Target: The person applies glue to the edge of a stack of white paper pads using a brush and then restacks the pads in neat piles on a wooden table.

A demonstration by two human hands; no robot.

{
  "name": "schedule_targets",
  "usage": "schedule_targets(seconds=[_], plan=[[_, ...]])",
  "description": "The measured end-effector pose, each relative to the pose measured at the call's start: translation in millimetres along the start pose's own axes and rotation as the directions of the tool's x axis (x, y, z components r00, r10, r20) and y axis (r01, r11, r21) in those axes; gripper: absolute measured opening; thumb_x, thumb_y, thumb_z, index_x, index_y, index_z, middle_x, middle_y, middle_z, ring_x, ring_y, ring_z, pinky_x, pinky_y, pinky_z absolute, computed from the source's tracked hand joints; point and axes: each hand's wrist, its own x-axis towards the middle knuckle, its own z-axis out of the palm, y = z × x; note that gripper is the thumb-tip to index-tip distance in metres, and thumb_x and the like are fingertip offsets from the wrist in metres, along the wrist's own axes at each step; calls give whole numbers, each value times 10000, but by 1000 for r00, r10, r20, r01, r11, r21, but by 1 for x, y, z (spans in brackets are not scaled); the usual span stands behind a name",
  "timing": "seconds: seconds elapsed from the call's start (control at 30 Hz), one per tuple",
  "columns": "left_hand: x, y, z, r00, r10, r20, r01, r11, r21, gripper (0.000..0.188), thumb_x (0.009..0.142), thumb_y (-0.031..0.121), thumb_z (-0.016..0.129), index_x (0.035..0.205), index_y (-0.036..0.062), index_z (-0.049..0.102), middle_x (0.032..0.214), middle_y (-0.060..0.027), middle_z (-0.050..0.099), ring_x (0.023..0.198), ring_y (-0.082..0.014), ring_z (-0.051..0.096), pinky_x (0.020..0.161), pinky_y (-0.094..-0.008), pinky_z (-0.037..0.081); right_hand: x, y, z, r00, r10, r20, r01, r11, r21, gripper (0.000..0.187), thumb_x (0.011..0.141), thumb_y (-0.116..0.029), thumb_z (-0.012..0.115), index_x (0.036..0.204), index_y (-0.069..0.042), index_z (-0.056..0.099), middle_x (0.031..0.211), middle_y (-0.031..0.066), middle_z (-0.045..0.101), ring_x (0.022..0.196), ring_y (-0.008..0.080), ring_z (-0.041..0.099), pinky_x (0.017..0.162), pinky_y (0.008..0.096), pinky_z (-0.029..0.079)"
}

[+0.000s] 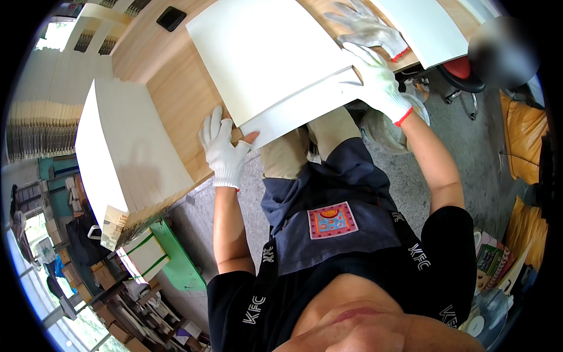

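Note:
Before me on the wooden table lies a large white sheet (270, 58), with another white sheet (296, 108) showing beneath its near edge. My left hand (226, 149), in a white knitted glove with the thumb tip bare, lies with fingers outstretched on the table by the near left corner. Its thumb is at the lower sheet's edge. My right hand (378, 85), in a white glove with a red cuff, rests at the right edge of the sheets, fingers extended and thumb apart. Beyond it lies a loose greyish glove (363, 26).
At the left stands a tall stack of pale sheets (141, 141). More white board (431, 29) lies at the far right. A black phone (171, 19) is on the table (182, 82). Below the right edge are a clear plastic bag (384, 132) and a wheeled red-and-black chair (460, 73).

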Motion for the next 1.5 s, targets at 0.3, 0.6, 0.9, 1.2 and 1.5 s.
schedule_targets(seconds=[0.3,0.6,0.9,1.2,1.5], plan=[[1,-1,1,1000,2,16,-3,999,41,626,686,391,811,1111,-25,619,1402,-191,488,1287,-395,402,1107,-481,276,-1,1,2,1000,-1,-8,2,1000,28,786,777,-521,746,1375,-81,489,1459,90,455,1361,283,404,1127,405,346],[2,-3,0,998,4,68,-7,999,46,660,700,409,801,1158,-22,600,1423,-184,473,1305,-396,387,1118,-491,258,0,2,1,1000,-14,19,15,999,-31,773,792,-528,727,1371,-84,474,1460,91,449,1364,279,399,1131,409,338],[5,-3,0,996,32,85,-38,997,63,691,722,433,785,1200,-21,578,1430,-182,463,1317,-394,374,1125,-492,249,-2,3,0,1000,6,26,-5,1000,-15,789,792,-538,720,1388,-92,457,1474,80,432,1374,274,386,1136,405,329],[6,2,-3,997,-9,81,5,998,59,666,711,351,804,1230,-3,582,1425,-159,482,1325,-377,385,1114,-446,289,-1,-1,0,999,23,26,-24,999,25,818,771,-482,768,1428,-121,437,1473,92,433,1374,306,387,1135,432,328],[4,1,-3,998,-11,69,4,996,94,649,706,354,806,1215,9,597,1435,-159,478,1314,-383,392,1108,-448,296,0,1,3,1000,-3,-3,3,1000,1,767,790,-498,744,1384,-95,474,1456,80,455,1351,282,416,1120,405,351]])
